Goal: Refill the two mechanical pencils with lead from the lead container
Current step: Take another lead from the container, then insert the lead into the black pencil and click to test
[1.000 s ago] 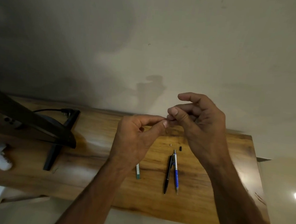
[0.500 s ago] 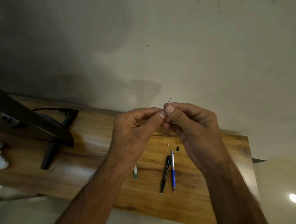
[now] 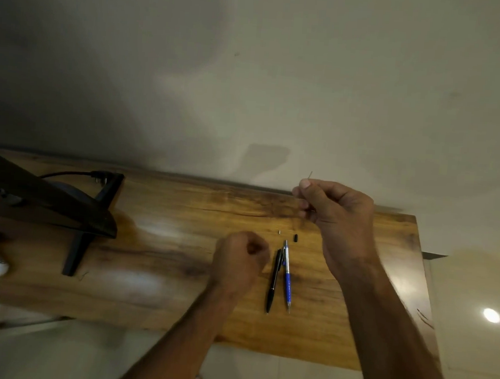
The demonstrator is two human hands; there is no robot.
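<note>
The left hand (image 3: 239, 262) is hovering low over the worktop (image 3: 156, 242) with its fingers curling into a loose fist. I cannot tell whether that grip is closing on anything. The lead container is not showing and may be hiding in or under this hand.

At the hand's 3 o'clock, the black pencil (image 3: 273, 279) and the blue pencil (image 3: 287, 277) are lying side by side, tips pointing toward the person.

Just beyond the pencils, at their 12 o'clock, a small black cap (image 3: 295, 237) and a tiny pale piece (image 3: 279, 232) are sitting loose on the wood.

Farther off, at about 1 o'clock from the pencils, the right hand (image 3: 336, 213) is hanging raised. Its thumb and fingertips are pinching a thin lead (image 3: 310, 174), whose end is poking up above the thumb.

The lead is the fragile part. Squeezing it harder, or bringing it to a pencil's open end at a slant, is risking a snap. The left hand is working close beside the round pencils, so a nudge could be sending them rolling. The two loose bits are lying in the right hand's way down to the pencils, and a sweep could be scattering them. Dim light is making the narrow opening hard to find.
</note>
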